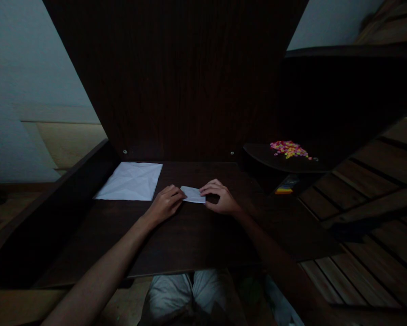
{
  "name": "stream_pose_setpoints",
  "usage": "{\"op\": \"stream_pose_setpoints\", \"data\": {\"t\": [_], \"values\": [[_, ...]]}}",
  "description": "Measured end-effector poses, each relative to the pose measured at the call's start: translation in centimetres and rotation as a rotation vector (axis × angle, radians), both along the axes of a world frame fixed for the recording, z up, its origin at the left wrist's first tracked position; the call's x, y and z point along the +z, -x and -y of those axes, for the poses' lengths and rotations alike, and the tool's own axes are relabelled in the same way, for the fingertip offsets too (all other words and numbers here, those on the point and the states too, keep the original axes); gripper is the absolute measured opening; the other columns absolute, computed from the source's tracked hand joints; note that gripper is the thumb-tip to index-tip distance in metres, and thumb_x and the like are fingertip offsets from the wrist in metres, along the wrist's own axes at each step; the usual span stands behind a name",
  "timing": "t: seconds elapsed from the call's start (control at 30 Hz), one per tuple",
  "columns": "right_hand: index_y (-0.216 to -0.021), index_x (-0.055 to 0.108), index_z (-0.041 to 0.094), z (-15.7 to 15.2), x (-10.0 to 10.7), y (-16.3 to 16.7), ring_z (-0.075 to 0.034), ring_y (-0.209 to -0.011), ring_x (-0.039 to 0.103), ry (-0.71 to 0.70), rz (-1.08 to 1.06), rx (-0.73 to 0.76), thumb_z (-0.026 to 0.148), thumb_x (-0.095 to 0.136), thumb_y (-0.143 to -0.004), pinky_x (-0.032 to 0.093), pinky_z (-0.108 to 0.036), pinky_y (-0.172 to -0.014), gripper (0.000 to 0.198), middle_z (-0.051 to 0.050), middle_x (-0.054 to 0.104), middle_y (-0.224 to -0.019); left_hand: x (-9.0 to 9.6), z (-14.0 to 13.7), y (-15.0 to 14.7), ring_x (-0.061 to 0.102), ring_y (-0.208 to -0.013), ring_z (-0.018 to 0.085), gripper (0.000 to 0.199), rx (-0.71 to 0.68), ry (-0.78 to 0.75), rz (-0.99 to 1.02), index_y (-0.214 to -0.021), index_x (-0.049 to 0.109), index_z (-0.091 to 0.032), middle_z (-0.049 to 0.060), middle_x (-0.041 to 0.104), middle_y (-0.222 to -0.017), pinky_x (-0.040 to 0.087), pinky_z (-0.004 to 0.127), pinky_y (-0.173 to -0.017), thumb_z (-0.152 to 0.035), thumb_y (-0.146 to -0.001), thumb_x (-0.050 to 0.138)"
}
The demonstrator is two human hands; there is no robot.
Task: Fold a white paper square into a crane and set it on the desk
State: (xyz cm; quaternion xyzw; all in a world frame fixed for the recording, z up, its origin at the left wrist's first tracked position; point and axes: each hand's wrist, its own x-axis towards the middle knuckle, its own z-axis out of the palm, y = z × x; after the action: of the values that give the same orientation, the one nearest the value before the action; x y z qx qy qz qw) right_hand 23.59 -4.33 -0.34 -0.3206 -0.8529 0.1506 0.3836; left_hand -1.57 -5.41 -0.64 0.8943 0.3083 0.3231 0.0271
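A small folded piece of white paper [193, 194] lies on the dark wooden desk [189, 240] between my hands. My left hand [169, 200] is at its left end, the fingers pressed together on the edge. At the right end, my right hand [221, 197] curves its fingers over the top corner, with the thumb at the lower corner. Both hands rest low, close to the desk surface. Farther left lies a larger creased sheet of white paper [130, 181], flat and apart from my hands.
On a rounded corner shelf [260, 156] at the right sits a pile of small colourful pieces [289, 149]. Below it is a yellow and blue item [285, 188]. A raised side panel [54, 206] bounds the desk at left, and a tall back panel [183, 81] stands behind.
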Motion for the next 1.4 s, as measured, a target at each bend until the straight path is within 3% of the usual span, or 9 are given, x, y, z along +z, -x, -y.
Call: {"op": "stream_pose_setpoints", "data": {"t": [0.13,0.33,0.5,0.7,0.83,0.97,1.07,1.2,1.4], "values": [[-0.09,0.072,0.023,-0.1,-0.9,-0.5,-0.024,-0.103,0.055,0.102,0.192,0.09,0.025,0.078,-0.067,0.044,-0.043,-0.091,0.023,-0.007,0.065,-0.106,-0.2,0.3,-0.3,0.056,-0.091,0.023,0.019,-0.024,0.14,-0.177,-0.098,0.068,-0.018,0.008,0.064,-0.095,0.044,0.038,-0.085,-0.026,-0.084,0.057],[-0.084,0.073,0.024,-0.5,-1.6,-0.4,-0.023,-0.099,0.057,0.118,0.212,0.091,0.029,0.075,-0.074,0.044,-0.041,-0.089,0.011,-0.006,0.066,-0.103,-0.5,0.3,-0.4,0.057,-0.092,0.022,0.026,0.004,0.192,-0.185,-0.098,0.068,-0.019,0.008,0.064,-0.096,0.042,0.037,-0.086,-0.04,-0.087,0.056],[-0.083,0.072,0.022,-0.8,-1.6,-0.1,-0.021,-0.092,0.059,0.132,0.178,0.058,0.029,0.066,-0.083,0.044,-0.038,-0.086,0.008,-0.005,0.067,-0.095,-0.6,0.2,-0.7,0.058,-0.094,0.022,0.024,0.008,0.223,-0.158,-0.099,0.068,-0.019,0.007,0.066,-0.095,0.042,0.037,-0.087,-0.035,-0.091,0.052],[-0.081,0.066,0.019,-1.1,-2.3,0.3,-0.019,-0.079,0.059,0.183,0.143,-0.128,0.026,0.068,-0.08,0.044,-0.034,-0.075,0.007,-0.004,0.066,-0.082,-0.5,0.6,-1.1,0.059,-0.093,0.021,0.03,0.027,0.323,-0.039,-0.118,0.061,-0.02,0.007,0.067,-0.097,0.044,0.036,-0.09,-0.029,-0.09,0.052],[-0.092,0.062,0.02,-1.1,-2.5,0.5,-0.019,-0.082,0.061,0.228,0.058,-0.203,0.023,0.071,-0.076,0.044,-0.033,-0.078,0.019,-0.003,0.067,-0.084,-0.8,0.8,-1.3,0.061,-0.093,0.02,0.039,0.022,0.385,-0.011,-0.129,0.053,-0.021,0.006,0.067,-0.094,0.046,0.035,-0.09,-0.027,-0.09,0.052],[-0.099,0.06,0.02,-1.1,-2.6,0.7,-0.019,-0.081,0.06,0.262,0.067,-0.238,0.019,0.072,-0.073,0.042,-0.033,-0.078,0.029,-0.001,0.066,-0.08,-0.9,0.8,-1.4,0.058,-0.104,0.021,0.032,-0.057,0.369,-0.019,-0.121,0.06,-0.022,0.008,0.064,-0.108,0.045,0.037,-0.096,-0.022,-0.091,0.048],[-0.098,0.061,0.02,-1.1,-2.7,0.7,-0.019,-0.081,0.057,0.235,0.103,-0.244,0.018,0.073,-0.072,0.041,-0.033,-0.077,0.028,-0.001,0.064,-0.08,-1.0,0.8,-1.5,0.056,-0.11,0.021,0.031,-0.097,0.353,-0.026,-0.108,0.068,-0.023,0.008,0.06,-0.118,0.044,0.037,-0.099,-0.012,-0.088,0.048],[-0.089,0.065,0.021,-1.2,-3.0,0.6,-0.021,-0.085,0.054,0.171,0.163,-0.242,0.02,0.071,-0.076,0.039,-0.035,-0.079,0.014,-0.003,0.063,-0.085,-1.2,0.5,-1.4,0.053,-0.115,0.02,0.044,-0.117,0.331,-0.052,-0.105,0.07,-0.023,0.008,0.058,-0.123,0.044,0.038,-0.099,0.001,-0.079,0.044],[-0.082,0.071,0.022,-1.3,-3.2,0.7,-0.022,-0.086,0.051,0.053,0.211,-0.312,0.023,0.069,-0.08,0.039,-0.038,-0.079,0.003,-0.006,0.062,-0.087,-0.9,0.7,-1.5,0.055,-0.112,0.021,0.038,-0.115,0.345,-0.114,-0.11,0.068,-0.023,0.007,0.062,-0.123,0.041,0.041,-0.102,-0.007,-0.083,0.046]]}}
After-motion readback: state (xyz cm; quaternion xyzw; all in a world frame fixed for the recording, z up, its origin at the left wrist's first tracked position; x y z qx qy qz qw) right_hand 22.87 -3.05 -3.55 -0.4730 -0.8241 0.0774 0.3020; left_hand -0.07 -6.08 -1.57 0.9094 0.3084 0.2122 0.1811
